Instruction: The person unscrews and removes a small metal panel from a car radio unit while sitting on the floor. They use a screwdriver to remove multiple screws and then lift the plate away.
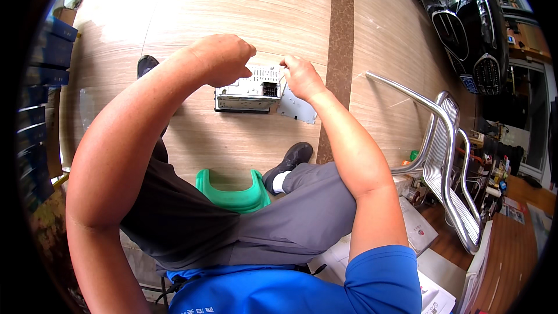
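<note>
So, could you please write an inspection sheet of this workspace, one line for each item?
Surface: wood-pattern floor with a dark brown strip.
Job's things: grey metal electronics chassis lying on the floor; flat metal plate beside it.
Clutter: green plastic stool; papers at lower right.
Grippers: left hand closed over the chassis top; right hand at its right edge.
Cables: nothing seen.
Surroundings: metal chair, dark car, stacked blue boxes.
</note>
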Demonstrator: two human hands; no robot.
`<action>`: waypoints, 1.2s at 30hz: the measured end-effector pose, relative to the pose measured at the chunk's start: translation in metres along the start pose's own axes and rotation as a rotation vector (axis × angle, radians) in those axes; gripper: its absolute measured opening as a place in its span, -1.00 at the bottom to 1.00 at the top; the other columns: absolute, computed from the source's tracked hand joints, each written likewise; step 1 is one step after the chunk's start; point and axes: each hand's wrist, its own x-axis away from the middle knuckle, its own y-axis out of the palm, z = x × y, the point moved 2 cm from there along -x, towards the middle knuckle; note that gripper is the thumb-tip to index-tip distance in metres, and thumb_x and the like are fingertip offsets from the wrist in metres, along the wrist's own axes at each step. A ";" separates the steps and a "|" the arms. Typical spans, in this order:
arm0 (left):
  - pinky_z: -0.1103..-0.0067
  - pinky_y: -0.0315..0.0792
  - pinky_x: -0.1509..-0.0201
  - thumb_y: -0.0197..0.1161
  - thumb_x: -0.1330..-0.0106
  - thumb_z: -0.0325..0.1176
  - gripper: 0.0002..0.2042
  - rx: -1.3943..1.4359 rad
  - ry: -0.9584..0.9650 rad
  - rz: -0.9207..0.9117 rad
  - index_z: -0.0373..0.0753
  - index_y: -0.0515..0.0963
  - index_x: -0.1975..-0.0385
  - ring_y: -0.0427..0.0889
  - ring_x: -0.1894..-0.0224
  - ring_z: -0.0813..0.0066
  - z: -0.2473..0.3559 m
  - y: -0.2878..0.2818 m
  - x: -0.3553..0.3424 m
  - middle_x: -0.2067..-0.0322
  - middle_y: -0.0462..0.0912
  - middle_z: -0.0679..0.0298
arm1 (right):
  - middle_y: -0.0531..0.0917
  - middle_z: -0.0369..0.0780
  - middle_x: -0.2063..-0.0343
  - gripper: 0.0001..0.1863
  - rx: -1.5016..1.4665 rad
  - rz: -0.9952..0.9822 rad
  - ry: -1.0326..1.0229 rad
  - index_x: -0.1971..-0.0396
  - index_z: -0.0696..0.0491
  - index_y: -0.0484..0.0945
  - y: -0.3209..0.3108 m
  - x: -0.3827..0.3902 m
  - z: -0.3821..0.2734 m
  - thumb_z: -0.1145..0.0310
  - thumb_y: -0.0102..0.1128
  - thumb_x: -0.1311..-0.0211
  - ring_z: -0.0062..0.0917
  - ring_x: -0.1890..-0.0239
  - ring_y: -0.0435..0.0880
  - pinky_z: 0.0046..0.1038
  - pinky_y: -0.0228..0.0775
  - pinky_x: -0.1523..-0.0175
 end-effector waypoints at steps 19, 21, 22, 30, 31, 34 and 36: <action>0.32 0.53 -0.10 0.30 -0.34 -0.19 -0.66 -0.005 -0.003 -0.009 -0.30 0.58 0.03 0.65 -0.02 0.13 0.003 -0.001 0.000 0.12 0.71 0.06 | 0.66 0.05 0.14 -0.78 0.036 0.068 0.056 0.16 0.19 0.59 0.004 0.000 0.006 0.47 0.12 -0.22 -0.10 0.03 0.63 -0.22 0.48 -0.12; 0.32 0.52 -0.10 0.30 -0.34 -0.19 -0.66 -0.006 -0.005 -0.013 -0.30 0.58 0.03 0.65 -0.02 0.12 0.002 0.000 0.001 0.12 0.71 0.06 | 0.66 0.05 0.13 -0.77 0.056 0.077 0.056 0.16 0.20 0.59 0.002 0.000 0.000 0.48 0.11 -0.22 -0.09 0.02 0.63 -0.21 0.48 -0.13; 0.32 0.52 -0.10 0.29 -0.34 -0.19 -0.66 -0.008 -0.005 -0.017 -0.31 0.58 0.03 0.65 -0.01 0.11 0.002 0.000 0.001 0.13 0.71 0.06 | 0.66 0.05 0.12 -0.77 0.080 0.060 0.107 0.15 0.20 0.59 0.002 0.000 -0.002 0.47 0.12 -0.22 -0.08 0.01 0.62 -0.21 0.47 -0.13; 0.30 0.52 -0.09 0.29 -0.35 -0.19 -0.66 0.000 0.019 0.009 -0.32 0.58 0.05 0.65 -0.01 0.10 -0.001 0.003 -0.002 0.14 0.71 0.04 | 0.65 0.04 0.10 -0.75 0.092 0.032 0.054 0.11 0.18 0.58 -0.001 -0.001 0.003 0.42 0.16 -0.26 -0.08 0.01 0.62 -0.20 0.47 -0.13; 0.30 0.52 -0.09 0.29 -0.34 -0.19 -0.66 -0.003 0.020 0.019 -0.32 0.58 0.05 0.65 -0.01 0.10 -0.002 0.003 -0.002 0.14 0.71 0.04 | 0.65 0.03 0.12 -0.76 0.072 0.028 0.039 0.11 0.18 0.58 0.001 0.000 0.001 0.42 0.16 -0.27 -0.09 0.01 0.62 -0.20 0.47 -0.12; 0.30 0.52 -0.09 0.29 -0.34 -0.20 -0.67 -0.006 0.022 0.011 -0.31 0.58 0.05 0.65 -0.01 0.10 -0.001 0.002 0.000 0.14 0.71 0.04 | 0.65 0.03 0.14 -0.76 0.046 0.023 0.022 0.11 0.18 0.58 0.002 0.001 -0.002 0.42 0.14 -0.28 -0.09 0.02 0.61 -0.21 0.47 -0.11; 0.30 0.52 -0.09 0.29 -0.34 -0.20 -0.66 -0.004 0.022 0.007 -0.31 0.58 0.04 0.65 -0.01 0.10 0.000 0.001 0.000 0.14 0.71 0.04 | 0.65 0.02 0.15 -0.77 0.042 0.022 0.021 0.11 0.18 0.58 0.003 0.001 -0.001 0.43 0.13 -0.28 -0.09 0.02 0.61 -0.21 0.46 -0.11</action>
